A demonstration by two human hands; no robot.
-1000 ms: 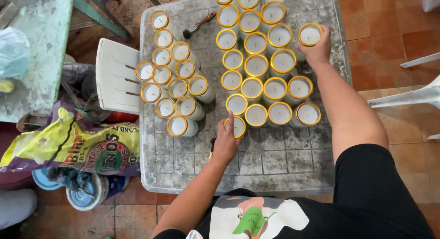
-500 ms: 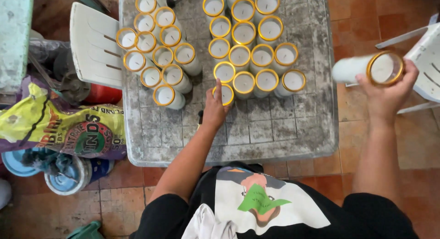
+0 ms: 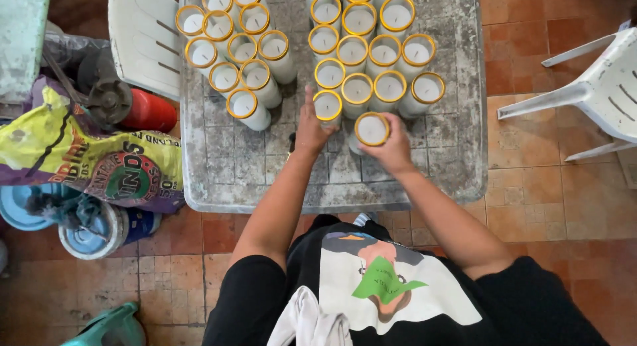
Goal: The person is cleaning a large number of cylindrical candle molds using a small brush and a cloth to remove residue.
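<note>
My right hand [image 3: 393, 149] grips a white candle in a glass with a gold rim [image 3: 371, 129] and holds it upright just in front of the nearest row of the same candles [image 3: 371, 54]. My left hand [image 3: 309, 126] rests against the side of the gold-rimmed candle at the row's left end [image 3: 328, 106], fingers pointing away from me. A second cluster of several candles [image 3: 232, 47] stands to the left on the grey, grid-patterned table [image 3: 405, 180].
A white plastic chair [image 3: 142, 37] leans at the table's left edge, another white chair [image 3: 597, 87] stands at the right. On the tiled floor to the left lie a yellow and purple sack [image 3: 86, 160], a red cylinder [image 3: 147, 110] and blue-white buckets [image 3: 93, 233].
My right hand has carried the candle from out at the right, over the floor, in to the front of the rows on the table. My left hand stays at the end candle.
</note>
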